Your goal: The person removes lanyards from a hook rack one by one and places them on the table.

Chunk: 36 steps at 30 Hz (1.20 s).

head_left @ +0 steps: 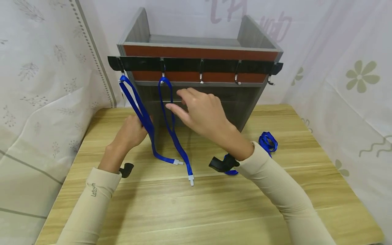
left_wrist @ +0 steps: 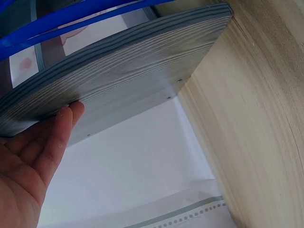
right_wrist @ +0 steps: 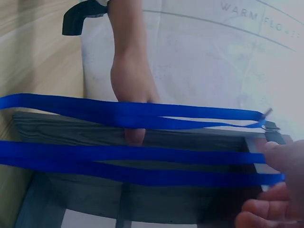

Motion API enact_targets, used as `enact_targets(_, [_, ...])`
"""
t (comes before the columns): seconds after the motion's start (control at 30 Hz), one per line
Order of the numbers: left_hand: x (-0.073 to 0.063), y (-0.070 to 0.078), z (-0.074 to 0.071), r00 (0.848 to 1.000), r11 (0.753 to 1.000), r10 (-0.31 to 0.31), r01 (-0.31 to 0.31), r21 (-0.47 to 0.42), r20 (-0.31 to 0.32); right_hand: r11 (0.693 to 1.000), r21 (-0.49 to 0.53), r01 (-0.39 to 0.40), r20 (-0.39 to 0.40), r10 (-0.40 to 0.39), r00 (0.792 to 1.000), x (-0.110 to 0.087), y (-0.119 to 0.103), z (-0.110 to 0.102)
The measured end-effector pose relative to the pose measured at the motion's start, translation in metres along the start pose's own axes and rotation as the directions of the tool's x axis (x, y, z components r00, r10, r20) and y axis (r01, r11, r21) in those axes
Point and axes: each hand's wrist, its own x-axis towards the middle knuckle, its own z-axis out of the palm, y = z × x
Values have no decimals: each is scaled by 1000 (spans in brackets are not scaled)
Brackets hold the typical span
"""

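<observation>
While the left hand [head_left: 133,131] grips the rack [head_left: 202,52], the right hand [head_left: 203,110] (loosely curved, holding nothing) could snag the nearer strap [head_left: 177,141] and tug it off its hook [head_left: 163,73].

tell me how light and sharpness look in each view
Head: fairly crisp, soft shadow on the table beside the left sleeve; left wrist: the grey board's edge looks bowed, perhaps lens distortion; right wrist: hazy, low contrast, the right hand soft-edged.
</observation>
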Motion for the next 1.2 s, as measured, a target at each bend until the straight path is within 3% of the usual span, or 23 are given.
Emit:
enact_targets(0.17, [-1, 0, 1, 1000, 1000, -4, 4, -2, 4, 993, -116, -38, -25, 36, 999, 10, -9, 12])
enact_targets(0.43, [-1, -1, 1, 1000, 1000, 2, -2, 3, 0, 966, -251, -60, -144, 24, 989, 23, -18, 24])
enact_targets(0.6, [0, 0, 1, 1000, 1000, -9, 9, 7, 2, 982, -183, -50, -115, 29, 993, 26, -16, 18])
enact_targets(0.73, [-1, 0, 0, 1000, 1000, -21, 21, -2, 6, 1000, -13, -23, -53, 23, 998, 22, -12, 4])
enact_targets(0.8, [-2, 0, -1, 1000, 1000, -25, 25, -9, 3, 994, 108, -30, -30, 34, 999, 20, -10, -7])
enact_targets(0.97, [-2, 0, -1, 1000, 1000, -28, 28, -14, 1, 925, 372, -83, 3, 88, 996, 14, -1, -40])
enact_targets(1.2, [-1, 1, 0, 1000, 1000, -29, 29, -8, 13, 758, 637, -139, -5, 184, 983, 5, 17, -86])
